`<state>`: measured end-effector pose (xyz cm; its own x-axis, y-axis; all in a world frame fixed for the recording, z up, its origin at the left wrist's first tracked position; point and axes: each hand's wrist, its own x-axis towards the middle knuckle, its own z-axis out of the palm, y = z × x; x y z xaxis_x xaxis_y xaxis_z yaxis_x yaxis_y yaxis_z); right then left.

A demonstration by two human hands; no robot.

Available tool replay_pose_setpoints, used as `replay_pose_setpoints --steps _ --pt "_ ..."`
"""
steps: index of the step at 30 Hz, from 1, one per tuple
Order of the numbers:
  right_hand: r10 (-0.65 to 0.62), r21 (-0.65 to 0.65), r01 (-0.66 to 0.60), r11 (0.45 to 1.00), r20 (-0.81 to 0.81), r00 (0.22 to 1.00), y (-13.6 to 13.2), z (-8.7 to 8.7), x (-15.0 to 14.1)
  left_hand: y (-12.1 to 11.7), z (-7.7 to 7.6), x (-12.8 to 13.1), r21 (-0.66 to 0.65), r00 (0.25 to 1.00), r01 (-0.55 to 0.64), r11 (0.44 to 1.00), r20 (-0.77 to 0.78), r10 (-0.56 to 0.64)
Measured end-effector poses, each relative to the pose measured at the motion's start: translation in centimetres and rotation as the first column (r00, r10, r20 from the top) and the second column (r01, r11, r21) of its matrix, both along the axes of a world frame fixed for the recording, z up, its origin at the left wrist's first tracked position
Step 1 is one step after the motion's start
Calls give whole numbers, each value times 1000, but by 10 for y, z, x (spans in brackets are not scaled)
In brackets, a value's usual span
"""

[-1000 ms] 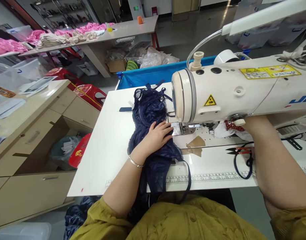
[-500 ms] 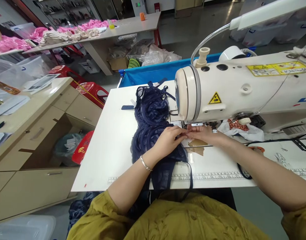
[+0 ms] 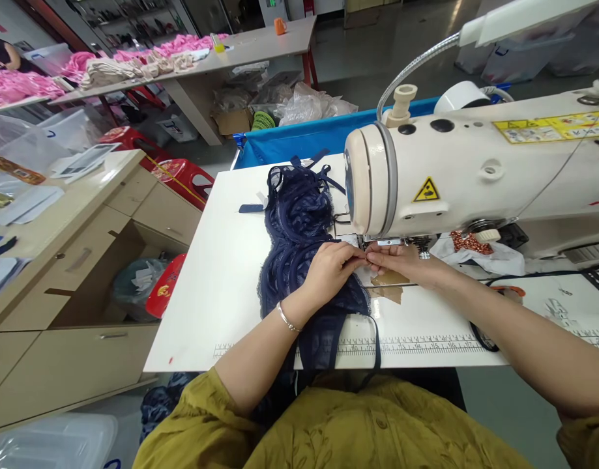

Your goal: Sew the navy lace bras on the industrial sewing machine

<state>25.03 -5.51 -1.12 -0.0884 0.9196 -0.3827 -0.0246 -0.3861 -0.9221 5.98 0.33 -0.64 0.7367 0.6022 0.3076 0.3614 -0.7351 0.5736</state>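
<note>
Observed: navy lace garment (image 3: 299, 208) lies bunched on the white bench (image 3: 196, 280), left of the sewing machine (image 3: 426, 176), one strap (image 3: 377, 342) trailing across the printed ruler (image 3: 426, 342) to the front edge. Left hand (image 3: 328, 267) rests over the garment's right side, fingers bent and drawn towards the thumb. Right hand (image 3: 397, 260) is bent likewise, just in front of the metal parts (image 3: 391, 241) under the machine head. Fingertips of both hands meet or nearly meet. Exact finger gap, and whether anything slender is pinched there, cannot be told.

Nearby: brown patches (image 3: 390, 293) below the right hand; white cloth (image 3: 499, 259) further right; orange handle (image 3: 511, 290) beyond the right wrist.

Assessment: fine fingertip work, best done with a light pinch from both sides and forearms steady. Lace probably snags or puckers if tugged; move it with the flat of the left hand. Fingertips sit close to the machine's working parts, so the machine should be at rest while they are there. The loose strap would be safer kept flat.
</note>
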Motion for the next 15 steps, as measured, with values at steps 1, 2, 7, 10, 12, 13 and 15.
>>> replay_pose_setpoints --steps 1,2,7,10,12,13,15 --pt "-2 -12 2 1000 -6 1000 0 1 0 0 -1 0 9 1000 -5 1000 -4 5" --pt "-1 -16 1 1000 -3 1000 0 2 -1 -1 -2 0 19 1000 -10 1000 -12 10" --pt "35 -12 -34 999 64 997 1 2 -2 0 -5 1 78 1000 -10 997 -19 12" --pt "47 4 -48 999 117 992 1 3 -1 1 -6 1 101 1000 -9 995 8 8" --pt "53 17 -56 998 146 988 1 3 -1 1 -6 2 108 1000 -5 994 6 5" --pt "57 24 -61 998 156 986 0 3 -2 1 -7 2 109 1000 -2 994 -4 3" --pt "59 57 -71 996 186 981 -1 0 -3 1 -7 2 109 1000 6 994 -28 -3"
